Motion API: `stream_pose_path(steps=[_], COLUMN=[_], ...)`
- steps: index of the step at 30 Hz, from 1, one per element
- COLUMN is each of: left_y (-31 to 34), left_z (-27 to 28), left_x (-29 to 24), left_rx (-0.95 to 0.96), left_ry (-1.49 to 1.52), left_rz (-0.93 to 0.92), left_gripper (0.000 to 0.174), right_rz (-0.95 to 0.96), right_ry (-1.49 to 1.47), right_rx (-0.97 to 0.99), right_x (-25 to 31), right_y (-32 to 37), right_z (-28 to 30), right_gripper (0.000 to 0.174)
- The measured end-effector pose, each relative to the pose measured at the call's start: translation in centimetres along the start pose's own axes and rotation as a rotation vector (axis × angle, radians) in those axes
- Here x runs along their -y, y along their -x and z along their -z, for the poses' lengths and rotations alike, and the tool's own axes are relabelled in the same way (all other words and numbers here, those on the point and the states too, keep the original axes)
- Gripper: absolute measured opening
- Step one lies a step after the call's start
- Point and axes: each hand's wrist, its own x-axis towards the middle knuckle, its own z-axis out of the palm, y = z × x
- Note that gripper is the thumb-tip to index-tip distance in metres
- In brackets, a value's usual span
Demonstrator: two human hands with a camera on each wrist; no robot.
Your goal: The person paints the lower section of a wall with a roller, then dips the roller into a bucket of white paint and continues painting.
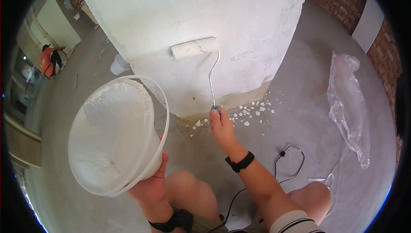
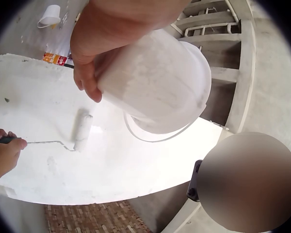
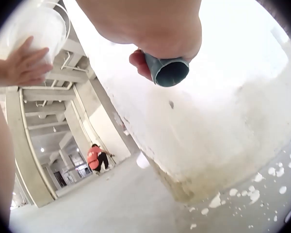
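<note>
My right hand (image 1: pixel 223 129) grips the blue-green handle of a paint roller (image 1: pixel 195 47). The roller's white cover lies against the white-painted wall face (image 1: pixel 188 10), and its bent wire frame runs down to my fist. In the right wrist view the hollow handle end (image 3: pixel 171 74) sticks out below my hand. On the left, my left hand (image 1: pixel 150 188) holds a translucent white bucket (image 1: pixel 151 164) from below, tilted so its mouth faces me. White paint coats its inside, and its thin bail handle hangs over the rim. In the left wrist view my fingers wrap the bucket's lower part.
White paint drips (image 1: pixel 246 115) spot the floor at the wall's foot. A black cable (image 1: pixel 295 173) and a clear plastic sheet (image 1: pixel 349 104) lie to the right. Another white bucket (image 1: pixel 119 65) stands by the wall's left edge. A person in orange (image 1: pixel 47 62) crouches far left.
</note>
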Motion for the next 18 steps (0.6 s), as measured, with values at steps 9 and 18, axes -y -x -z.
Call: stream_pose_path(steps=[9,18], left_y=[-0.2,-0.3], left_z=[0.3,0.0], left_x=[0.2,0.4], left_rx=[0.013,-0.02], left_ry=[-0.036,-0.016], left_rz=[0.01,0.016], left_gripper=[0.064,0.064], right_rz=[0.046,-0.215], right_ry=[0.276,0.593], right_rx=[-0.062,0.009], right_x=[-7.5,-14.7], right_y=[1.6,7.5], right_z=[1.2,3.2], right_gripper=[0.035,0.042])
